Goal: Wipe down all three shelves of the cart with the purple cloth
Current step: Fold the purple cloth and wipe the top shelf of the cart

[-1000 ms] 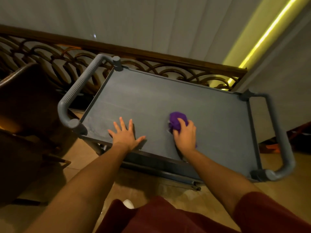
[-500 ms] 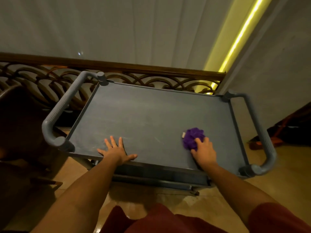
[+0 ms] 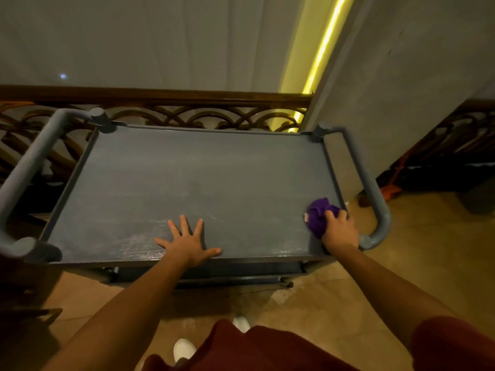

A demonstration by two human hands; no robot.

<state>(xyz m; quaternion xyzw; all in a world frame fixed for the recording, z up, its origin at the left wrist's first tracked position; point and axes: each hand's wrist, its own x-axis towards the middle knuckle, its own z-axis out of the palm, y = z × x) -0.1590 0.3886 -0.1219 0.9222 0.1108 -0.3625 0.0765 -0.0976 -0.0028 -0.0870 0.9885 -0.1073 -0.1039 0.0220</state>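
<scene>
The grey cart's top shelf [image 3: 203,183] fills the middle of the view, with a tubular handle at each end. My right hand [image 3: 338,230] grips the bunched purple cloth [image 3: 318,214] and holds it down on the shelf's near right corner, close to the raised rim. My left hand [image 3: 187,242] lies flat with fingers spread on the shelf's near edge, left of centre. Only a strip of a lower shelf [image 3: 214,271] shows beneath the top one; the rest of the lower shelves is hidden.
A wooden railing with curled ironwork [image 3: 187,113] runs right behind the cart. A white wall [image 3: 401,89] stands at the right, dark clutter [image 3: 455,162] beyond it. The cart's right handle [image 3: 375,194] and left handle [image 3: 24,167] stick out. Tiled floor [image 3: 401,263] lies around my feet.
My right hand has slid the purple cloth rightward along the top shelf, from the middle to the near right corner. My left hand stays flat on the near edge.
</scene>
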